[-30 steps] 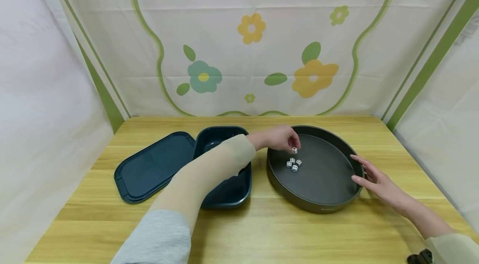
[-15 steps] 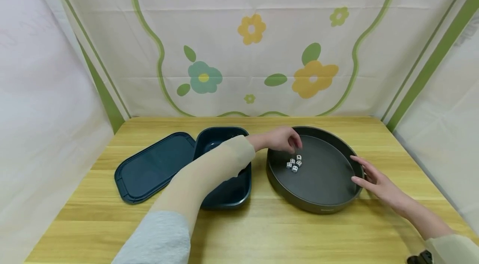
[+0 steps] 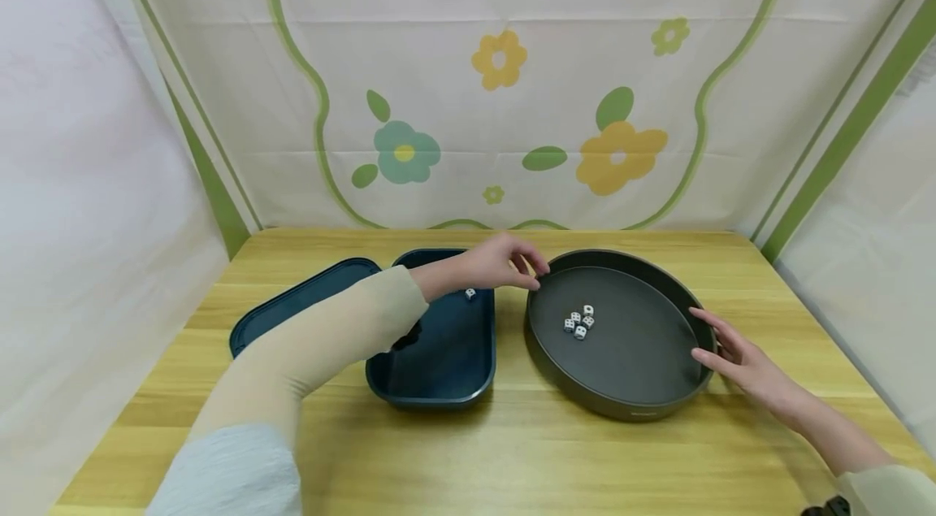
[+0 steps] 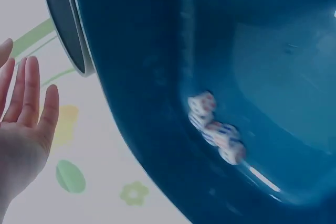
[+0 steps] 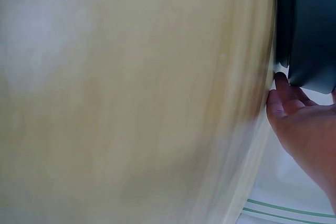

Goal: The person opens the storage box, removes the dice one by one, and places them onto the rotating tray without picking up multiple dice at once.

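My left hand (image 3: 500, 260) hovers between the dark blue box (image 3: 455, 357) and the round dark grey pan (image 3: 639, 353), thumb and fingers apart and holding nothing. Several white dice (image 3: 579, 323) lie clustered on the pan's left part. Inside the box, one die (image 3: 470, 294) shows below my left wrist; the left wrist view reveals several dice (image 4: 215, 129) along the box's inner edge, slightly blurred. At the pan's right side, my right hand (image 3: 746, 366) grips the rim, with thumb and a fingertip over it. Its other fingers sit outside the wall, partly hidden.
A dark blue lid (image 3: 307, 297) lies left of the box, partly covered by my left sleeve (image 3: 322, 337). Everything stands on a wooden table (image 3: 512, 459). Behind it hangs a white cloth (image 3: 439, 69) with printed flowers.
A die left my left hand's fingers and joined the others in the pan. The left hand then drew back leftward, out of the pan toward the box. The right hand kept its place.
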A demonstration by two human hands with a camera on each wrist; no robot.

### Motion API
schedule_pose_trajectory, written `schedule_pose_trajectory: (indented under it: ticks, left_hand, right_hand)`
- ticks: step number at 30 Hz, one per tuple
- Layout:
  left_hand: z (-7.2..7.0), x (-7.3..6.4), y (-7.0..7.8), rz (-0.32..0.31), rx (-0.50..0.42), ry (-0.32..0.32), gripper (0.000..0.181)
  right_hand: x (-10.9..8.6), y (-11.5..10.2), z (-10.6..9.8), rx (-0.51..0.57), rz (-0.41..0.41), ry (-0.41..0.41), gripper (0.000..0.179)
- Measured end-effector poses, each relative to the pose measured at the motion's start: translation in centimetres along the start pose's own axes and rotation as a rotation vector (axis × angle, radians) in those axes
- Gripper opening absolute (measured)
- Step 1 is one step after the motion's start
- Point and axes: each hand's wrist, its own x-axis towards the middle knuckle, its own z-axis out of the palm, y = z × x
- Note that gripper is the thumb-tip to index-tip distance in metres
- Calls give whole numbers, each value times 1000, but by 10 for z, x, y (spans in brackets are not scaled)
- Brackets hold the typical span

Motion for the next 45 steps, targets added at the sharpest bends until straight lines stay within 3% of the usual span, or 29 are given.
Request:
schedule_pose_trajectory:
  ticks: [3,7,12,16,20,31,39,45]
  left_hand:
    - [-6,-16,-8,0,-22,72,21]
    - [-12,-39,-21,-50,-56,137,25]
    - [-19,-61,-35,-111,-40,181,29]
    - [-21,-71,-45,-167,-19,187,34]
    - [-17,-74,-57,-217,0,151,38]
    - [-4,-71,-87,-267,40,98,41]
    - [-4,-70,-91,-268,8,86,37]
    - [-2,-70,-91,-240,-31,33,31]
  right_hand:
    - [0,0,-1,-2,5,1,67]
    - [0,0,-1,1,10,0,67]
    - [-1,0,-1,14,-5,-3,67]
    - [-2,-1,-2,23,-6,-1,66]
    - [-2,-2,-3,24,3,4,66]
    - [-3,-2,1,25,-11,5,66]
    - [-2,-1,2,34,-22,3,65]
    - [-2,0,1,28,-14,5,65]
